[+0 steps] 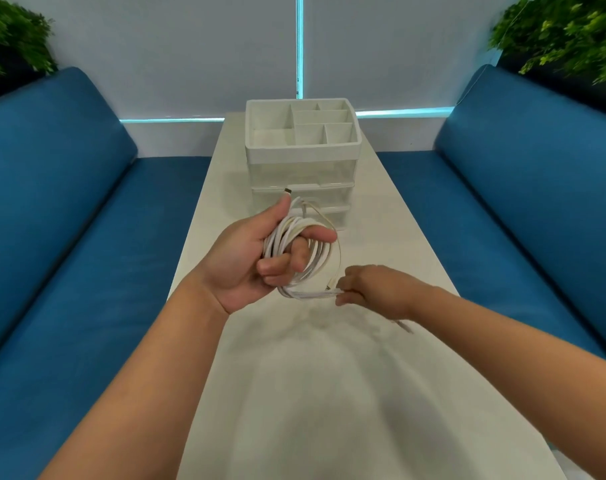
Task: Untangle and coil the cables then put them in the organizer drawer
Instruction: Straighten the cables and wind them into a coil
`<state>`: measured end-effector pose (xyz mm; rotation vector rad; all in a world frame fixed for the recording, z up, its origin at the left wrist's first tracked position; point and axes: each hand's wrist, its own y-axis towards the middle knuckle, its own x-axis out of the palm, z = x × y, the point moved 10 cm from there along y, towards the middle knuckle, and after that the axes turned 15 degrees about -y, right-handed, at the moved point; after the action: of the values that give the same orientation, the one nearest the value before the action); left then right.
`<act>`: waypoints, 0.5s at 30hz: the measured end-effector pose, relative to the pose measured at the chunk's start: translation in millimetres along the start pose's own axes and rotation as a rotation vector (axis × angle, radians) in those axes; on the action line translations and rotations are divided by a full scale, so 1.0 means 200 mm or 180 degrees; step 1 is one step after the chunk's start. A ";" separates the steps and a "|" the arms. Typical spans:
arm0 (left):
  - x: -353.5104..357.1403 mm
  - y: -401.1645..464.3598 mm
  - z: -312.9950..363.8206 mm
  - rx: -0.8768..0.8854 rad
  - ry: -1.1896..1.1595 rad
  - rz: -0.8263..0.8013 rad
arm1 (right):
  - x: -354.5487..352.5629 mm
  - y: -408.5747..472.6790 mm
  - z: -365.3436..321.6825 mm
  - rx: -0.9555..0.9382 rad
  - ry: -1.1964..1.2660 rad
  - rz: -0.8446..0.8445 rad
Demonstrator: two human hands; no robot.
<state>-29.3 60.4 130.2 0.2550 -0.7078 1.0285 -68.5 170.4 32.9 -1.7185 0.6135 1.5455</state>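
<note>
Left hand (249,261): palm up above the desk (329,393), fingers curled around the coiled white cables (303,252).
Right hand (374,289): pinching a loose cable end.
Organizer (301,147): farther back on the desk, drawers closed.

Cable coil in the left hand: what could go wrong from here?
1. The cable coil sits loosely around the left hand; loops could slip off and retangle.
2. The right hand pinches only the tail; pulling may tighten a snag.
3. The organizer drawers look closed, and both hands are occupied.
</note>
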 end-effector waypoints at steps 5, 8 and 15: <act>-0.09 -0.04 0.03 0.0000 0.1090 0.0382 | -0.09 -0.01 0.14 0.0361 0.0835 -0.0235; -0.09 -0.06 0.04 0.0023 0.1289 0.0489 | -0.10 -0.04 0.21 0.0602 0.2267 -0.0341; -0.07 -0.03 -0.07 -0.0221 0.1970 0.0544 | -0.06 -0.08 0.30 0.1601 0.3175 -0.0726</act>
<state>-22.8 54.1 110.5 -0.1877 -0.2024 1.1635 -97.1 225.8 47.1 -1.9686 1.1155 0.2358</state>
